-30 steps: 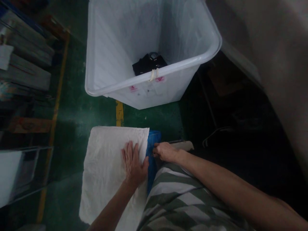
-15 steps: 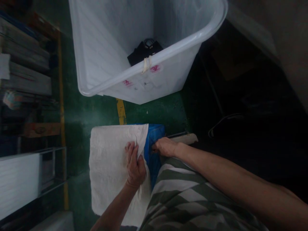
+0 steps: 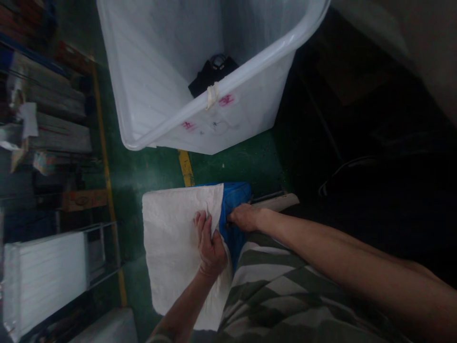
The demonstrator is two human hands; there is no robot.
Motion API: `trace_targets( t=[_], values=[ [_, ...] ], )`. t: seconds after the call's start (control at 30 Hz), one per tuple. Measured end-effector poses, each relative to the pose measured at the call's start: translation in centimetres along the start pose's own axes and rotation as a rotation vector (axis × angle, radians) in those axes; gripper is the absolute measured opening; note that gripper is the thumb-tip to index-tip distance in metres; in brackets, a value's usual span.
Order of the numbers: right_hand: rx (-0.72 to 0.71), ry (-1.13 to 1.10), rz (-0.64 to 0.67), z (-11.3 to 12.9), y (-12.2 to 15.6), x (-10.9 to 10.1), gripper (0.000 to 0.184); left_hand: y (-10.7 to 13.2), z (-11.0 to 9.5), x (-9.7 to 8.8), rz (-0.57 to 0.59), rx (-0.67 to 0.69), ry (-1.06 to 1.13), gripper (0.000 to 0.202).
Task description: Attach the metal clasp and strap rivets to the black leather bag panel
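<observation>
Left hand [image 3: 211, 245], half curled on cloth [image 3: 171, 247] whose long axis points forward; right hand [image 3: 244, 217], grip unclear.

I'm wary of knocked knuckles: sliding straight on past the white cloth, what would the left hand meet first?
Probably the white bin: the left hand lies on the white cloth, fingers pointing roughly that way, though the depth between is unclear.

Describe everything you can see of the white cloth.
The cloth is an off-white, roughly rectangular sheet that looks like woven fabric. It lies mostly flat over a blue base, which shows past its right and top edges. Its left edge is slightly wavy, and creases run near the left hand, which rests on it. The left forearm hides part of the lower area; layers cannot be counted.
</observation>
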State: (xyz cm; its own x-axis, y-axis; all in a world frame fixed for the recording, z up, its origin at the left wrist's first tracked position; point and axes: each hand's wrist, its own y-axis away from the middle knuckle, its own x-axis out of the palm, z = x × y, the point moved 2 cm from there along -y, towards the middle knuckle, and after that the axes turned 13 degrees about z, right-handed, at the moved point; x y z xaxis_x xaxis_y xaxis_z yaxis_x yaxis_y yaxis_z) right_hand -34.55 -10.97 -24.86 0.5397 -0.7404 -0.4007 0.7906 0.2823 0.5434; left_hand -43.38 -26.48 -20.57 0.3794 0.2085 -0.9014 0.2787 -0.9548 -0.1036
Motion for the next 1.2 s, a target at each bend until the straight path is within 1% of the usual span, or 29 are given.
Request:
trace_targets(
  t=[0.17, 0.4, 0.47, 0.53, 0.63, 0.7, 0.73, 0.8, 0.87, 0.97, 1.2],
  values=[
    [0.026, 0.04, 0.034, 0.2, 0.2, -0.3, 0.021, 0.0, 0.3, 0.2, -0.003, 0.011, 0.019, 0.04],
    [0.029, 0.07, 0.021, 0.3, 0.3, -0.1, 0.02, 0.0, 0.3, -0.3, 0.009, -0.03, 0.033, 0.039],
    [0.03, 0.074, 0.015, 0.4, 0.3, -0.1, 0.019, -0.1, 0.2, -0.4, 0.029, -0.013, 0.039, 0.04],
    [0.033, 0.078, 0.017, 0.5, 0.4, -0.1, 0.019, -0.2, 0.3, -0.5, 0.086, 0.031, 0.028, 0.042],
    [0.046, 0.079, 0.026, 0.5, 0.3, -0.1, 0.02, -0.3, 0.8, -0.8, 0.222, 0.107, -0.014, 0.048],
    [0.054, 0.079, 0.028, 0.5, 0.3, 0.0, 0.02, -0.2, 1.2, -0.9, 0.291, 0.172, -0.092, 0.052],
    [0.055, 0.079, 0.026, 0.4, 0.2, 0.0, 0.02, -0.1, 1.3, -0.8, 0.303, 0.195, -0.153, 0.055],
    [0.052, 0.08, 0.021, 0.4, 0.1, 0.2, 0.021, 0.0, 1.4, -0.4, 0.307, 0.202, -0.28, 0.062],
    [0.049, 0.082, 0.015, 0.3, 0.1, 0.3, 0.021, 0.1, 1.3, 0.1, 0.306, 0.178, -0.363, 0.068],
    [0.049, 0.081, 0.012, 0.4, 0.2, 0.4, 0.022, 0.2, 1.1, 0.6, 0.321, 0.166, -0.389, 0.069],
    [0.054, 0.072, 0.007, 0.7, 0.8, 0.2, 0.023, 0.0, 1.0, 0.6, 0.297, 0.171, -0.425, 0.07]
  ],
)
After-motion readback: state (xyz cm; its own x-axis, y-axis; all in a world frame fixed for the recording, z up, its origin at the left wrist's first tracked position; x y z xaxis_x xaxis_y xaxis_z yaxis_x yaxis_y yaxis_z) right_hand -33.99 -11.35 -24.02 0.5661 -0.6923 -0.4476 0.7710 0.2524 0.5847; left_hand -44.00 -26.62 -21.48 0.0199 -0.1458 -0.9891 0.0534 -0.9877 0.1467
